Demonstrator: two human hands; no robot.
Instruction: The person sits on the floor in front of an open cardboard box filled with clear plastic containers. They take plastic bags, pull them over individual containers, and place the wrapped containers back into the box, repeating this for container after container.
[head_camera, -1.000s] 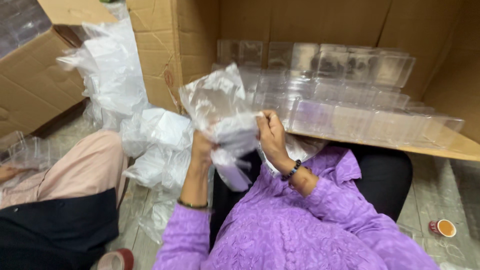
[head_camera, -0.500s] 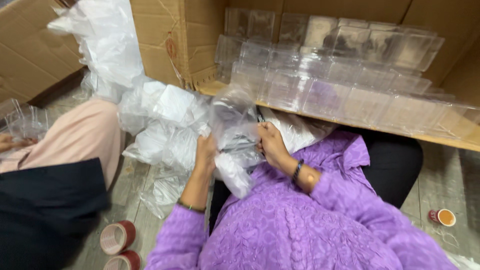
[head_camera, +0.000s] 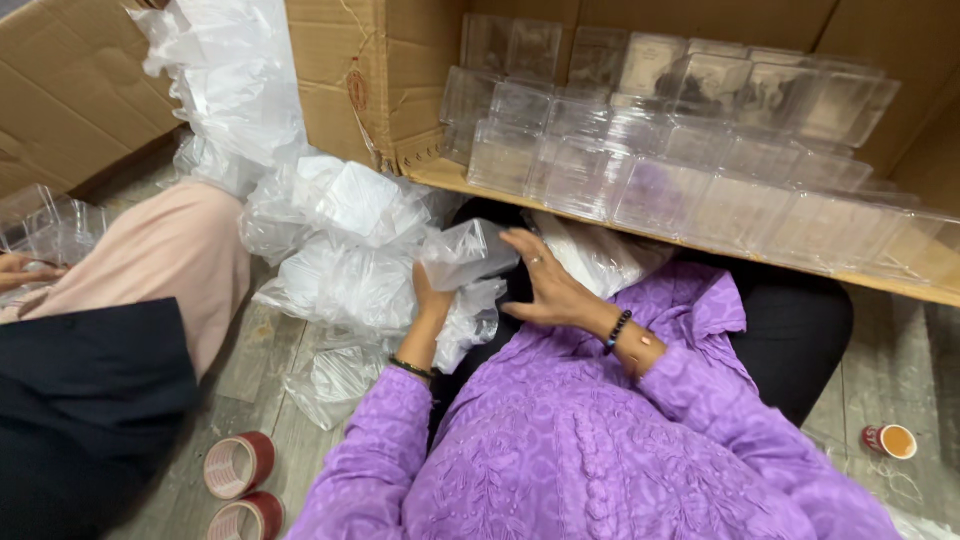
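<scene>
Crumpled clear plastic bag (head_camera: 463, 258) sits over your lap, just below the cardboard flap's (head_camera: 430, 172) front edge. Your left hand (head_camera: 432, 298) is clamped on its underside; your right hand (head_camera: 548, 283) lies fingers spread, touching its right side. Clear plastic boxes (head_camera: 660, 160) are stacked on the flap; more bags (head_camera: 340, 240) are piled left.

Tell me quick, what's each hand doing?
Left hand: closed on the crumpled clear plastic bag.
Right hand: open, fingers spread beside that bag.

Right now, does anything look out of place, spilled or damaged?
Mostly clutter: crumpled clear plastic bags lie heaped on the floor by the left hand. Two tape rolls and a small cup sit loose on the floor. No damage visible.
</scene>
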